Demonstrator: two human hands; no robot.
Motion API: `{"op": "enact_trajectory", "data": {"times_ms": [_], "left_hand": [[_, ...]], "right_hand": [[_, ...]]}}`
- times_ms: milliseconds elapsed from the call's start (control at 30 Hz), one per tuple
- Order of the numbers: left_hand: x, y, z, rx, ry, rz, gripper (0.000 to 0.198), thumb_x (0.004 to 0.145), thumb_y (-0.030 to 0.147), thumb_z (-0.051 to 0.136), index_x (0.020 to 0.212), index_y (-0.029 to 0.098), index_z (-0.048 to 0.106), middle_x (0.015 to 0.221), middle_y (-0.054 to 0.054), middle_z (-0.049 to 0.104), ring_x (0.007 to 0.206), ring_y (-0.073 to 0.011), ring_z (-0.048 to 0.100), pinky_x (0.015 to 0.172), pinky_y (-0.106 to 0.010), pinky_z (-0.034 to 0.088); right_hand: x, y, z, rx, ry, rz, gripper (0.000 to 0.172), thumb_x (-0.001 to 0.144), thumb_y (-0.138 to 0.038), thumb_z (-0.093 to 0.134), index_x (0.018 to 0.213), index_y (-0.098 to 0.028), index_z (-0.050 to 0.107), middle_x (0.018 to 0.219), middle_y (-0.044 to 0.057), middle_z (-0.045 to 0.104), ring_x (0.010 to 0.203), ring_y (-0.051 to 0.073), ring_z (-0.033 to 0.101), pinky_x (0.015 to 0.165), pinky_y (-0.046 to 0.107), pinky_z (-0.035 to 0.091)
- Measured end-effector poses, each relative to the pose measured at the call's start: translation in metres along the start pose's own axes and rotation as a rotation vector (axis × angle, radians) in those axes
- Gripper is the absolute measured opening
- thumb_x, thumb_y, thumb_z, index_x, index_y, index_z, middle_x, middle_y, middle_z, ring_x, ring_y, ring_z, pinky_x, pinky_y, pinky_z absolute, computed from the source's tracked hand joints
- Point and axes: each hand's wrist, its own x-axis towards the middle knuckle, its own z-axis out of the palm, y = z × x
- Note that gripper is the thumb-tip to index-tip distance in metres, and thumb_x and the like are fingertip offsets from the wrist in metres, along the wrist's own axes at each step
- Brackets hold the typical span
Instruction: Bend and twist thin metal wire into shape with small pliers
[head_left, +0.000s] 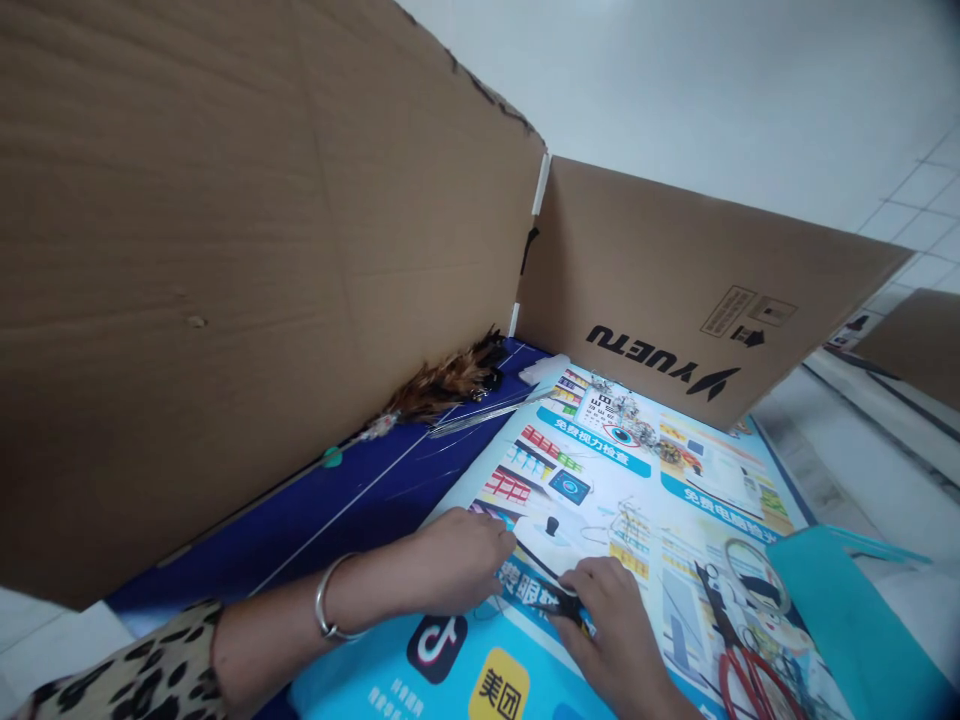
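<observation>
My left hand (pixel 459 562), with a silver bangle at the wrist, is closed in a pinch above the printed poster (pixel 375 625). A thin wire (pixel 489 608) curves out below its fingertips; the end inside the fingers is hidden. My right hand (pixel 611 620) is wrapped around a pair of small pliers (pixel 564 604) with dark and blue handles. The jaws point left, toward the left fingertips. Whether they touch the wire, I cannot tell.
Cardboard panels (pixel 645 280) wall the left and far sides. Brown feathers (pixel 442 385) lie along the left panel on the blue surface (pixel 375 510). Red-handled scissors (pixel 750 680), a wire coil (pixel 757 572) and a teal sheet (pixel 840 590) lie at right. Tangled fine wire (pixel 622 410) sits farther back.
</observation>
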Motion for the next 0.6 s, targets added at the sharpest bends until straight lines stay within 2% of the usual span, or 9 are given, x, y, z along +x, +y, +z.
{"op": "enact_trajectory", "data": {"times_ms": [100,233,433,600], "left_hand": [[-0.005,0.0,-0.006,-0.026,-0.025,0.045,0.029,0.071,0.039,0.061,0.091,0.019,0.056,0.087,-0.008,0.065,0.08,-0.0279,0.061,0.062,-0.035,0.048],[-0.009,0.001,-0.008,-0.028,-0.042,0.056,0.028,0.067,0.03,0.062,0.092,0.019,0.056,0.088,-0.008,0.064,0.079,-0.0278,0.061,0.059,-0.034,0.048],[-0.006,0.005,-0.002,0.012,-0.025,0.102,0.015,0.071,0.016,0.054,0.085,0.017,0.057,0.079,-0.008,0.065,0.068,-0.0255,0.062,0.052,-0.032,0.046],[-0.005,0.004,0.004,0.021,0.002,0.15,0.011,0.078,0.016,0.05,0.084,0.016,0.058,0.078,-0.009,0.066,0.067,-0.0251,0.062,0.052,-0.031,0.045]], "right_hand": [[0.001,-0.001,-0.001,0.005,-0.015,0.009,0.021,0.08,-0.031,0.057,0.099,-0.023,0.052,0.096,0.007,0.054,0.087,0.023,0.048,0.074,0.037,0.039],[0.001,-0.001,-0.001,0.004,-0.034,0.02,0.023,0.08,-0.031,0.058,0.1,-0.023,0.052,0.096,0.007,0.054,0.087,0.023,0.048,0.074,0.038,0.039],[0.001,-0.002,-0.002,0.002,-0.005,0.006,0.022,0.08,-0.03,0.058,0.1,-0.022,0.053,0.096,0.007,0.054,0.087,0.023,0.048,0.074,0.037,0.039],[0.002,-0.003,-0.002,-0.015,0.001,0.005,0.022,0.08,-0.031,0.058,0.099,-0.022,0.053,0.096,0.007,0.055,0.086,0.022,0.049,0.073,0.037,0.04]]}}
